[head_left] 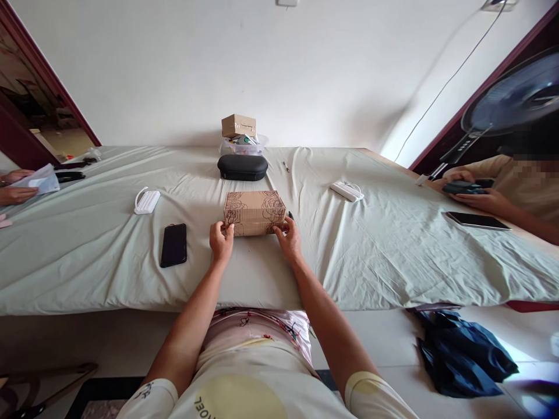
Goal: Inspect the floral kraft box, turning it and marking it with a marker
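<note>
A brown cardboard box (254,212) printed with rose outlines sits on the cloth-covered table (109,256) in front of me. My left hand (221,240) grips the box's near left corner, fingers curled against it. My right hand (289,237) presses the near right corner, fingers closed on the box's side. A small dark object, perhaps a pen, peeks out just behind my right hand.
A black phone (173,245) lies left of the box, a white case (147,201) beyond it. A black pouch (242,167), a clear tub (243,145) and a small carton (238,125) stand behind. Another white case (346,191) lies right. Other people's hands are at both table ends.
</note>
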Action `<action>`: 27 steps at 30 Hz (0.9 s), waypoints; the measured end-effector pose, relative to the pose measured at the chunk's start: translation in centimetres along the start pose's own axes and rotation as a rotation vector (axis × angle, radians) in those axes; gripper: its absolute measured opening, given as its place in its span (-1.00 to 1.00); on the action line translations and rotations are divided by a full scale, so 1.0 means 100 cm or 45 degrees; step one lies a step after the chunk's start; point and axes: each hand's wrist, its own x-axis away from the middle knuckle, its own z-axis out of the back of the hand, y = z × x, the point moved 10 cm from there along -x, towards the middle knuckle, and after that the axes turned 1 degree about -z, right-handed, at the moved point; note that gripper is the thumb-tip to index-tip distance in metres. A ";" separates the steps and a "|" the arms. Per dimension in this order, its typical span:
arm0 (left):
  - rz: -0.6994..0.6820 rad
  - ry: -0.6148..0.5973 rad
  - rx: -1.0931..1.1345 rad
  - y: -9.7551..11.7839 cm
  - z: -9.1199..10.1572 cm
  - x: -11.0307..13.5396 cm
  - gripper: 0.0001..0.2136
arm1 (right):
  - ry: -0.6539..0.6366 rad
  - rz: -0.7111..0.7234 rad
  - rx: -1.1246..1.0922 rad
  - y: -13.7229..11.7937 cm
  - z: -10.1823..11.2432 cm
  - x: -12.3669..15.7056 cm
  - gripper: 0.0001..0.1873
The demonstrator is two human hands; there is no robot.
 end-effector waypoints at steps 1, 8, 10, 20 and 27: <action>-0.009 0.009 -0.007 0.002 -0.001 0.002 -0.67 | 0.003 0.001 0.006 -0.002 -0.001 0.001 -0.45; -0.074 -0.067 -0.177 0.020 -0.027 0.024 -0.01 | 0.074 0.066 0.217 -0.021 -0.015 0.019 0.11; -0.088 -0.071 -0.224 0.023 -0.029 0.027 0.04 | 0.097 0.055 0.280 -0.023 -0.018 0.021 0.22; -0.140 -0.003 -0.234 0.022 -0.017 0.017 0.00 | 0.026 0.105 0.147 -0.016 -0.013 0.014 0.04; -0.267 0.190 -0.017 0.029 0.010 0.010 -0.22 | 0.152 0.187 -0.157 -0.021 0.007 0.005 -0.39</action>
